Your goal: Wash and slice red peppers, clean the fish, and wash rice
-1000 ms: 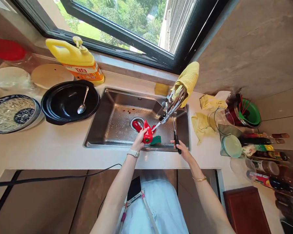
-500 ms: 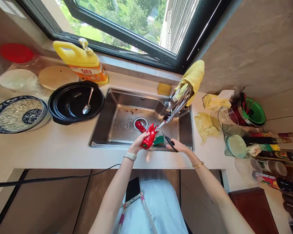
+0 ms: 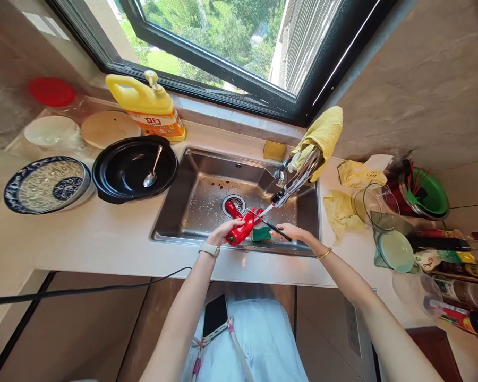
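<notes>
My left hand (image 3: 222,232) is wrapped round a red pepper (image 3: 239,233) over the front of the sink, its green stem end toward me. In my right hand (image 3: 292,232) is a pair of black-handled scissors (image 3: 276,228), their thin metal blades lying across the pepper's far end. A stream of water (image 3: 267,209) runs down from the faucet (image 3: 298,178) beside that end. Another red pepper (image 3: 233,208) rests by the drain (image 3: 241,202). Below the scissors, a green sponge (image 3: 262,233) sits against the front wall of the sink (image 3: 191,193).
Left of the sink stand a black pot (image 3: 123,170) with a spoon (image 3: 153,170), a patterned bowl (image 3: 48,185) and a yellow detergent jug (image 3: 151,109). A yellow cloth (image 3: 322,130) hangs over the faucet. A glass bowl (image 3: 368,201) and several bottles crowd the right side.
The pepper in my left hand has tilted flatter and its far end has shifted right. The scissors now lie more level across that end. The whole view has shifted slightly.
</notes>
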`<state>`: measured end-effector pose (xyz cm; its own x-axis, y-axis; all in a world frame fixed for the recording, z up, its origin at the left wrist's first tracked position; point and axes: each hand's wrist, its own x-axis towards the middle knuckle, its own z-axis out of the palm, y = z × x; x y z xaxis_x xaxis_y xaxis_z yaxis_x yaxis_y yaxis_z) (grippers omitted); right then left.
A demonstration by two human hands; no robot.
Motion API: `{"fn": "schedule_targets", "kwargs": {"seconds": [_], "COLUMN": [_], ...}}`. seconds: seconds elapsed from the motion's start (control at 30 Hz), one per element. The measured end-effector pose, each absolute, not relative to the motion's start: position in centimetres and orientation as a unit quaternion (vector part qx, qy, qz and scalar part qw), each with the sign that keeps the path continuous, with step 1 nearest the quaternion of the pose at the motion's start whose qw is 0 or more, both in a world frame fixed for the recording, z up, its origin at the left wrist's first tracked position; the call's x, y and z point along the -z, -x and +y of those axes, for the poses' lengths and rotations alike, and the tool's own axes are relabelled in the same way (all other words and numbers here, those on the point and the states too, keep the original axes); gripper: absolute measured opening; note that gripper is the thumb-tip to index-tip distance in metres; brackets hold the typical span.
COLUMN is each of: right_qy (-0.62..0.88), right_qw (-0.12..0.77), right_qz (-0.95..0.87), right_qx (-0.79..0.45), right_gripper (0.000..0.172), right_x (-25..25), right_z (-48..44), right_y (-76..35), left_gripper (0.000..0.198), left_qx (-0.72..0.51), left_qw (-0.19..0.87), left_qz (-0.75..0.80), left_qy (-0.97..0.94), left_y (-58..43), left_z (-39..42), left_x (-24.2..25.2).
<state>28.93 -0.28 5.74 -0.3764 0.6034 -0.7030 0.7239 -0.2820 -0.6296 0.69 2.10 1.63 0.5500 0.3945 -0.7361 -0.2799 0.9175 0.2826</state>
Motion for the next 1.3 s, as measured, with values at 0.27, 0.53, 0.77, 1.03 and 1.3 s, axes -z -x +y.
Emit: {"fn": "schedule_targets", "kwargs": {"seconds": [0.27,0.53,0.77,1.03,1.3], "right_qy": [-0.580,-0.602,-0.621,-0.582,-0.611], "right_qw": [-0.009,-0.035,0.021,0.075,-0.038], "right_qz": [0.499,0.557,0.622,0.631,0.503], "right_qx": [0.644,0.571,0.477,0.508,0.610], "right_gripper": [0.062,0.053,0.052,0.054,0.057], "right_x": [-4.3,-5.5,-8.0,-7.3,-5.1], "right_z": [-0.5,-2.4,-3.0,-0.5,-0.2], "right_y": [-27.4,-29.6,-32.2,-31.4,-28.9], "left_gripper": [0.025,0.041,0.033,0.022,0.027], "left_qx": [-0.206,-0.276,-0.186,-0.123,-0.213], "left_qw": [0.884,0.864,0.828,0.781,0.767], "left_qz": [0.419,0.388,0.447,0.473,0.519], "left_qy": [-0.043,-0.166,-0.282,-0.388,-0.311], "left_y": [-1.0,-2.5,-3.3,-2.3,-2.0], "left_z": [2.7,2.0,2.6,5.2,5.5], "left_x": [-0.7,-0.6,-0.7,-2.3,-1.6]}}
